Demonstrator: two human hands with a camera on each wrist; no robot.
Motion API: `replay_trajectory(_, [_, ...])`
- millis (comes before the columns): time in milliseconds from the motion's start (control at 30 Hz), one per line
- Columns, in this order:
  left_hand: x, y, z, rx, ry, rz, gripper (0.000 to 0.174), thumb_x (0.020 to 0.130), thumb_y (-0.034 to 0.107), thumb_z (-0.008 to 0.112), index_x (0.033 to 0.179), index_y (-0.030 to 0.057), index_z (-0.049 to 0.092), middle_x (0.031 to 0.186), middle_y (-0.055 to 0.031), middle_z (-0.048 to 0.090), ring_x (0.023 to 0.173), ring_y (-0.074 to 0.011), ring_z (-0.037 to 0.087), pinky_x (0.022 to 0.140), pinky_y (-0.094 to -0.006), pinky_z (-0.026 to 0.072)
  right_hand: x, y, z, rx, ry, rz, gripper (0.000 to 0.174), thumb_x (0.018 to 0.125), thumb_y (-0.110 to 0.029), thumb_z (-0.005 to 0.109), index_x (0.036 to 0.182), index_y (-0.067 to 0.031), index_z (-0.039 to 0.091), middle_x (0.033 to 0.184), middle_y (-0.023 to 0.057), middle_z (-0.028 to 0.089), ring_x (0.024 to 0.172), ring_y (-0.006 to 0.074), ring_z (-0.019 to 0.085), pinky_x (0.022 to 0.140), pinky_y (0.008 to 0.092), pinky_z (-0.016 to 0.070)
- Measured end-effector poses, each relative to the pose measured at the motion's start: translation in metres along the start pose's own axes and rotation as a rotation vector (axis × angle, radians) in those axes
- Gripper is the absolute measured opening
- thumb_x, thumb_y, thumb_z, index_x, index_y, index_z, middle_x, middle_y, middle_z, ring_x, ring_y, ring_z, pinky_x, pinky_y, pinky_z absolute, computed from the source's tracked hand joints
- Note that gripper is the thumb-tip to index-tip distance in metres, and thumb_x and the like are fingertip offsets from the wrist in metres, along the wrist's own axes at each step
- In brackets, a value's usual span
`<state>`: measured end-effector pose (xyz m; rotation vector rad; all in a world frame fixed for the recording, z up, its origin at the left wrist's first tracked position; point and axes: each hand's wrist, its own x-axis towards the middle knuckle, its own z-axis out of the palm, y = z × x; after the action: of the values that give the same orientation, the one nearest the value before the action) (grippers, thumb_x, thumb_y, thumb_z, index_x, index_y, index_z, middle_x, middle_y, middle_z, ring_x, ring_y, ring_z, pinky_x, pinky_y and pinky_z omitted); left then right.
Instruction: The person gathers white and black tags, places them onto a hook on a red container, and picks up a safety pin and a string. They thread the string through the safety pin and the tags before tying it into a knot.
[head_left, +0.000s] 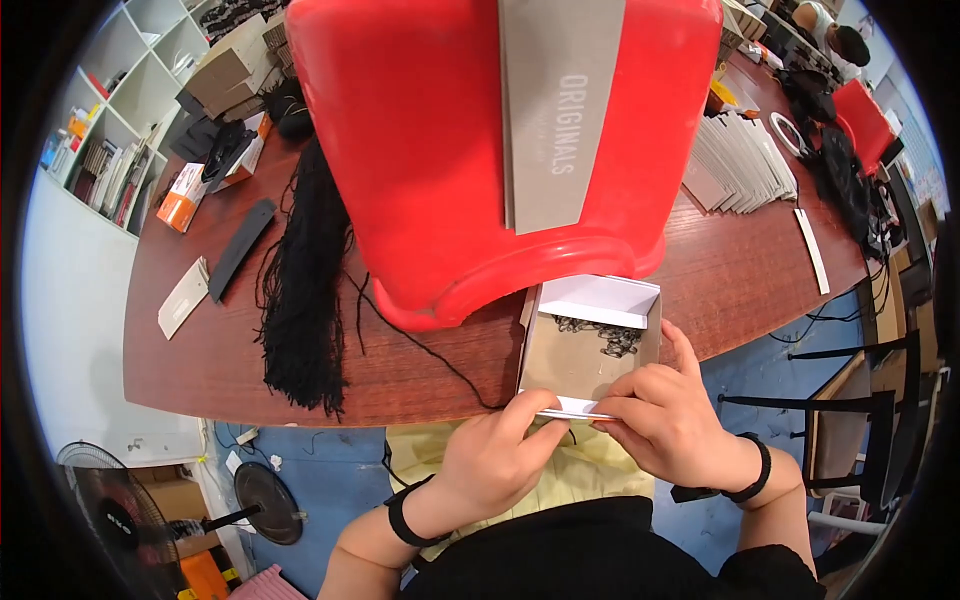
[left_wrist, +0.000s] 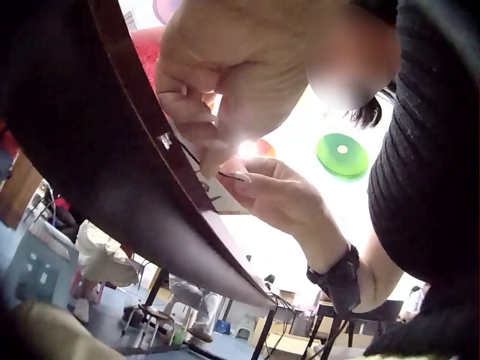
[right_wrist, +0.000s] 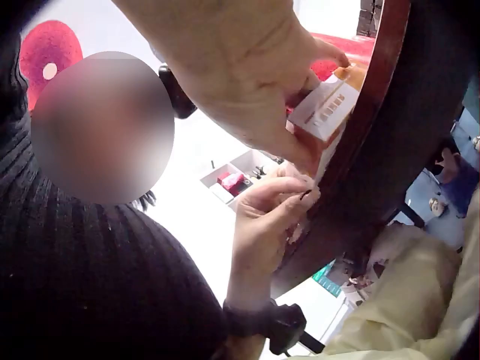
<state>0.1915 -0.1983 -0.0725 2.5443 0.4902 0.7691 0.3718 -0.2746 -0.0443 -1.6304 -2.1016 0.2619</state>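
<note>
At the table's front edge, a shallow open box (head_left: 575, 365) with a white flap holds a cluster of black cord loops (head_left: 615, 340) on its bare bottom. My left hand (head_left: 500, 450) is at the box's near left corner, thumb and index finger pinching a thin black cord (left_wrist: 234, 176). My right hand (head_left: 665, 420) is at the near right corner, one finger stretched along the box's side. In the left wrist view its fingertips pinch the cord too. The box's printed white end (right_wrist: 326, 112) shows beside my right hand in the right wrist view.
A red plastic stool (head_left: 430, 150) stands just behind the box, bearing grey printed cards (head_left: 560, 120). A bundle of black cords (head_left: 305, 300) hangs at the left over the table (head_left: 420, 380). Stacked tags (head_left: 740, 160) lie at the right. A fan (head_left: 120, 520) stands at lower left.
</note>
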Motion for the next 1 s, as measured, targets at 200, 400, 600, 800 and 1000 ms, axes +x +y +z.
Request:
replay_trajectory(200, [0.002, 0.001, -0.001, -0.032, -0.001, -0.053, 0.018, 0.062, -0.001, 0.061, 0.079, 0.0057, 0.062, 0.083, -0.0060, 0.053, 0.049, -0.0128, 0.051, 0.044, -0.0235, 0.0423, 0.004, 0.002, -0.004, 0.053, -0.019, 0.019, 0.012, 0.064, -0.014, 0.068, 0.073, -0.0108, 0.060, 0.068, -0.0022, 0.052, 0.067, 0.0151, 0.052, 0.094, 0.0526, 0.0205])
replay_trajectory(400, [0.000, -0.003, -0.001, -0.051, 0.026, -0.030, 0.015, 0.062, -0.001, 0.061, 0.076, 0.0045, 0.061, 0.086, -0.0077, 0.053, 0.053, -0.0142, 0.054, 0.047, -0.0246, 0.0439, 0.007, -0.003, -0.015, -0.039, -0.064, -0.001, 0.017, 0.065, -0.024, 0.068, 0.075, -0.0132, 0.060, 0.071, -0.0027, 0.052, 0.071, 0.0147, 0.053, 0.095, 0.0564, 0.0150])
replay_trajectory(600, [-0.001, 0.003, -0.012, -0.011, -0.049, -0.029, 0.014, 0.063, -0.001, 0.060, 0.076, 0.0035, 0.060, 0.092, -0.0091, 0.054, 0.055, -0.0146, 0.055, 0.051, -0.0250, 0.0453, 0.008, -0.004, -0.020, -0.036, 0.034, -0.035, 0.021, 0.065, -0.025, 0.068, 0.079, -0.0122, 0.059, 0.070, -0.0016, 0.051, 0.072, 0.0165, 0.052, 0.095, 0.0517, 0.0201])
replay_trajectory(800, [-0.005, 0.000, -0.003, -0.053, -0.018, 0.027, 0.014, 0.062, -0.001, 0.059, 0.075, 0.0042, 0.060, 0.089, -0.0054, 0.056, 0.055, -0.0140, 0.055, 0.050, -0.0246, 0.0447, 0.024, 0.022, -0.031, -0.141, 0.294, 0.054, 0.017, 0.064, -0.009, 0.066, 0.079, -0.0044, 0.059, 0.069, 0.0057, 0.051, 0.067, 0.0227, 0.049, 0.075, 0.0378, 0.0401])
replay_trajectory(1000, [-0.005, -0.002, -0.015, -0.142, -0.015, -0.010, 0.011, 0.059, 0.000, 0.062, 0.069, 0.0048, 0.060, 0.081, -0.0027, 0.057, 0.057, -0.0145, 0.055, 0.049, -0.0239, 0.0437, 0.036, 0.022, -0.026, -0.078, 0.239, 0.105, 0.017, 0.064, -0.008, 0.064, 0.080, -0.0028, 0.059, 0.072, 0.0066, 0.052, 0.068, 0.0236, 0.049, 0.059, 0.0325, 0.0417])
